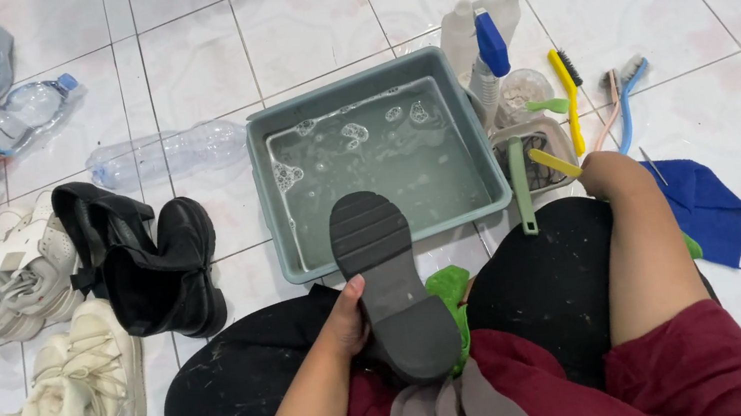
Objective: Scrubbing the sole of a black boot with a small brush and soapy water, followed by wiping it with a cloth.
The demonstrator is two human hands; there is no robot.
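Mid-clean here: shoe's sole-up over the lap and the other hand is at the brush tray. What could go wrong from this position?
The left hand alone steadies the black shoe, whose toe overhangs the grey basin of soapy water; a slip could dunk it. The right hand reaches among packed brushes beside the spray bottle, which could tip. The green cloth under the shoe may let wet grime onto the clothes.

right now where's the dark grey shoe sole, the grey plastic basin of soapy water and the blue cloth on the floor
dark grey shoe sole [390, 281], head view, middle of the tread
grey plastic basin of soapy water [269, 206], head view, left rim
blue cloth [710, 204], head view, middle of the fabric
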